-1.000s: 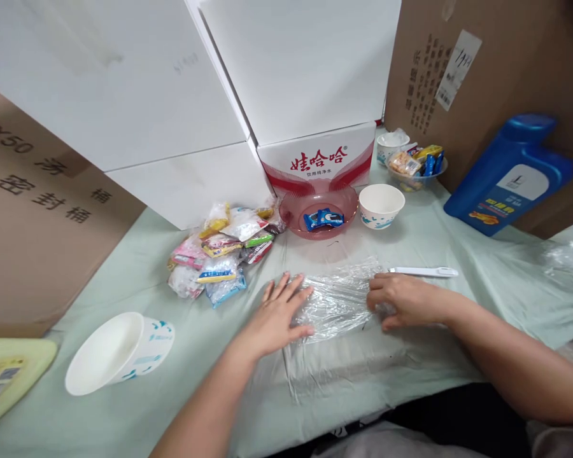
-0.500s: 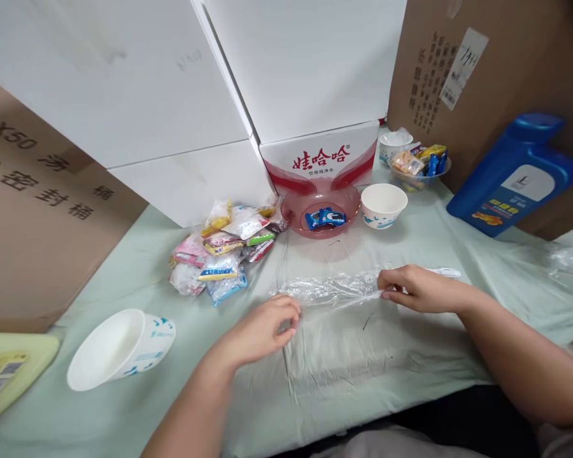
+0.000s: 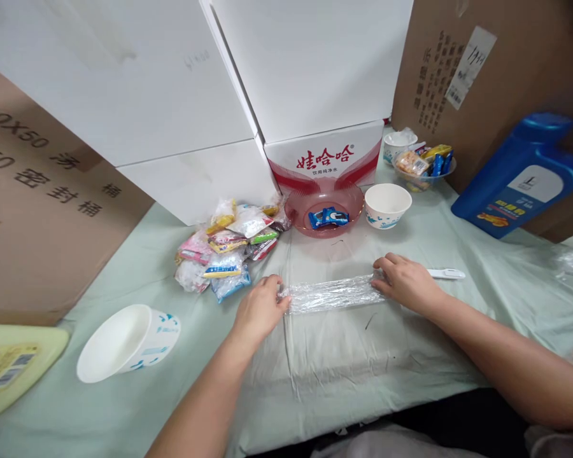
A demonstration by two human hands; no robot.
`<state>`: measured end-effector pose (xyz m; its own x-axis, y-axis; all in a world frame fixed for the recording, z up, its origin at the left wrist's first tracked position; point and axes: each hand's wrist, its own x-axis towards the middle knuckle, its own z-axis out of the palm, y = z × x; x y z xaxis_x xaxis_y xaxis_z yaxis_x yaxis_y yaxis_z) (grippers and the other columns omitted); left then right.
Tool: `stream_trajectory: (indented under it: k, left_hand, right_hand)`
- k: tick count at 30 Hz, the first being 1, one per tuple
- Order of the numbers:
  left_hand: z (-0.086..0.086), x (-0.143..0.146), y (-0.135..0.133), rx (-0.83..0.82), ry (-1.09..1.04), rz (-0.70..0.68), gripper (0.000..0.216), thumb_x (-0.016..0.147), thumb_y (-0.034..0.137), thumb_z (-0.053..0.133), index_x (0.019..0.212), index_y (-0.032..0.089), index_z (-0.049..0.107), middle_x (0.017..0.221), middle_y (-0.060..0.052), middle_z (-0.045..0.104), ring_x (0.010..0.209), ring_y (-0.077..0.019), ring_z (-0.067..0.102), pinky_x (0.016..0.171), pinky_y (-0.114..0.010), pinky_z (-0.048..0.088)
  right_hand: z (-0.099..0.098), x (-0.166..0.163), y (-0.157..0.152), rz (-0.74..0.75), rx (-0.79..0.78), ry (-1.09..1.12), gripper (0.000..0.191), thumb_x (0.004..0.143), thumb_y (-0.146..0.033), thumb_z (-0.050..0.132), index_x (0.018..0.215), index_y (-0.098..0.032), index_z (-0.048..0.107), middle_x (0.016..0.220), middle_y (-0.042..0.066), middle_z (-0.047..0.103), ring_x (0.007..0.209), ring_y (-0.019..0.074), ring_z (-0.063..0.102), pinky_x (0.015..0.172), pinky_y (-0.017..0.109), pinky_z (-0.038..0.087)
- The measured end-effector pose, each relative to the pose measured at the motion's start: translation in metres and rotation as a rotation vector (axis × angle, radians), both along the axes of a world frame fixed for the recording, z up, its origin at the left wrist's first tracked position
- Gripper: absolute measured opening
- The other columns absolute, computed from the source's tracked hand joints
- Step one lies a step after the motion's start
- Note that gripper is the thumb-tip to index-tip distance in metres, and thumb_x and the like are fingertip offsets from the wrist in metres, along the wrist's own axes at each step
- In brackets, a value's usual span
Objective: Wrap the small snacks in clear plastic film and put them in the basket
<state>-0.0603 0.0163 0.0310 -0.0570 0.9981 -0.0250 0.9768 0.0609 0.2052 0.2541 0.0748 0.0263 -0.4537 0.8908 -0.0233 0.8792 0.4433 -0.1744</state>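
A crinkled strip of clear plastic film [image 3: 332, 295] is stretched low over the cloth-covered table between my hands. My left hand [image 3: 263, 305] pinches its left end between thumb and fingers. At the other end, my right hand [image 3: 401, 280] is closed on the film, with the fingers bent downward. A white handle [image 3: 446, 273] sticks out to the right from behind my right hand; the rest of it is hidden. Behind the film stands a pink transparent bowl [image 3: 298, 219] with blue-wrapped packets [image 3: 328, 217] inside. Beside it is a white paper bowl [image 3: 388, 207].
Small wrapped snacks [image 3: 229, 245] are heaped at the left. A paper bowl [image 3: 128, 343] lies tilted nearer me. Toward the right are a clear bowl of snacks [image 3: 424, 166] and a blue bottle [image 3: 520, 181]. Cartons [image 3: 52, 210] and white boxes [image 3: 310, 70] wall the back and sides.
The film has gone from loose and spread to a narrower, flatter strip. My left hand has moved up slightly and taken its left end; my right hand has turned palm-down over the other end.
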Motion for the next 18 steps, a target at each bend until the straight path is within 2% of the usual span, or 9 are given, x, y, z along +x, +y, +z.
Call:
stream_trajectory:
  k: [3, 5, 8, 10, 12, 15, 17, 18]
  left_hand:
    - [0.004, 0.004, -0.008, 0.278, 0.059, -0.098, 0.025, 0.084, 0.021, 0.058, 0.109, 0.018, 0.057, 0.103, -0.01, 0.062, 0.094, -0.0266, 0.062, 0.079, -0.037, 0.05]
    - [0.005, 0.012, -0.014, 0.389, 0.02, -0.241, 0.021, 0.09, 0.02, 0.049, 0.109, 0.02, 0.058, 0.102, -0.009, 0.062, 0.098, -0.0254, 0.06, 0.084, -0.037, 0.049]
    - [0.001, 0.026, -0.021, 0.269, -0.021, -0.418, 0.025, 0.095, 0.02, 0.042, 0.113, 0.021, 0.059, 0.101, -0.006, 0.062, 0.093, -0.0212, 0.061, 0.082, -0.034, 0.051]
    - [-0.003, 0.033, -0.023, 0.137, 0.023, -0.415, 0.027, 0.095, 0.021, 0.045, 0.117, 0.021, 0.059, 0.103, -0.007, 0.062, 0.095, -0.023, 0.06, 0.081, -0.036, 0.052]
    - [-0.008, 0.036, -0.023, 0.078, 0.091, -0.353, 0.03, 0.093, 0.021, 0.049, 0.121, 0.02, 0.059, 0.111, -0.011, 0.061, 0.102, -0.0282, 0.058, 0.084, -0.043, 0.051]
    - [-0.015, 0.037, -0.023, 0.071, 0.152, -0.341, 0.04, 0.091, 0.013, 0.048, 0.129, 0.019, 0.055, 0.133, -0.014, 0.054, 0.119, -0.0334, 0.051, 0.094, -0.05, 0.046]
    - [-0.019, 0.039, -0.025, 0.06, 0.139, -0.449, 0.049, 0.089, 0.005, 0.043, 0.135, 0.022, 0.051, 0.145, -0.011, 0.046, 0.131, -0.0321, 0.044, 0.105, -0.052, 0.038]
    - [-0.021, 0.041, -0.026, 0.046, 0.108, -0.527, 0.053, 0.09, 0.004, 0.042, 0.137, 0.025, 0.049, 0.148, -0.008, 0.044, 0.136, -0.0302, 0.039, 0.11, -0.052, 0.032]
  right_hand:
    - [-0.003, 0.004, 0.001, 0.071, 0.075, 0.056, 0.03, 0.086, -0.035, 0.06, 0.108, -0.015, 0.062, 0.105, 0.014, 0.063, 0.102, 0.0305, 0.057, 0.086, 0.04, 0.046]
    - [-0.005, 0.005, 0.002, 0.079, 0.057, 0.071, 0.026, 0.085, -0.035, 0.06, 0.103, -0.016, 0.063, 0.101, 0.014, 0.062, 0.1, 0.0306, 0.057, 0.086, 0.042, 0.047]
    - [-0.004, 0.005, 0.003, 0.094, 0.006, 0.075, 0.014, 0.085, -0.031, 0.059, 0.085, -0.017, 0.063, 0.092, 0.013, 0.061, 0.094, 0.0298, 0.057, 0.083, 0.041, 0.047]
    - [0.001, 0.005, 0.002, 0.124, -0.049, 0.1, 0.012, 0.084, -0.026, 0.058, 0.076, -0.018, 0.059, 0.088, 0.011, 0.06, 0.089, 0.0274, 0.058, 0.08, 0.04, 0.048]
    - [0.009, 0.006, -0.002, 0.155, -0.148, 0.208, 0.011, 0.084, -0.023, 0.057, 0.074, -0.019, 0.055, 0.091, 0.01, 0.062, 0.08, 0.0219, 0.059, 0.076, 0.036, 0.049]
    - [0.028, 0.01, -0.015, 0.236, -0.368, 0.475, 0.003, 0.083, -0.021, 0.057, 0.084, -0.019, 0.055, 0.119, 0.011, 0.061, 0.066, 0.0112, 0.059, 0.066, 0.028, 0.05]
    - [0.041, 0.013, -0.025, 0.379, -0.572, 0.61, 0.014, 0.083, -0.021, 0.057, 0.097, -0.02, 0.059, 0.132, 0.012, 0.056, 0.064, 0.0078, 0.06, 0.062, 0.024, 0.05]
    - [0.046, 0.014, -0.03, 0.472, -0.697, 0.643, 0.018, 0.084, -0.022, 0.057, 0.102, -0.02, 0.06, 0.13, 0.012, 0.059, 0.065, 0.008, 0.061, 0.062, 0.024, 0.051]
